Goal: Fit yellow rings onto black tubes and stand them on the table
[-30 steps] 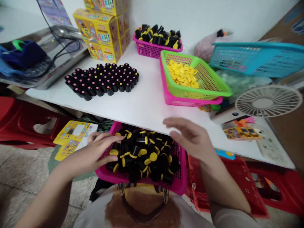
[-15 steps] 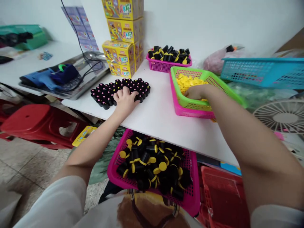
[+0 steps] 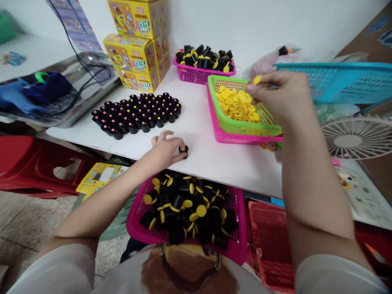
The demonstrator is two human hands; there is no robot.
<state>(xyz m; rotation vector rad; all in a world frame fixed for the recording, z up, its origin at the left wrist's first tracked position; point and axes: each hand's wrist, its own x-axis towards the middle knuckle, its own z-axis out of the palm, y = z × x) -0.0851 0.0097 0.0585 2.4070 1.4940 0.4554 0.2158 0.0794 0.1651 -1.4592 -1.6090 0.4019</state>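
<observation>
My left hand [image 3: 168, 148] pinches a small black cup [image 3: 183, 152] near the front edge of the white table. Above the right part of a green basket [image 3: 235, 127], my right hand [image 3: 272, 96] holds a yellow cap [image 3: 257, 79] between thumb and fingers. Loose yellow caps [image 3: 235, 104] fill the green basket, which sits in a pink one [image 3: 216, 132]. Left of it, a block of upright black cups [image 3: 137, 112] stands close together, with pink and yellow dots showing inside them.
A magenta basket [image 3: 132, 220] of yellow-capped black cups rests at my lap. Another pink basket [image 3: 192, 75] of them stands at the back, beside stacked yellow boxes [image 3: 131, 57]. A metal tray [image 3: 73, 116] with blue tools lies left; a blue basket [image 3: 343, 81] and fan [image 3: 346, 141] are right.
My left hand has come from the block of cups toward the table's front edge with one cup. My right hand has risen out of the caps with a yellow cap.
</observation>
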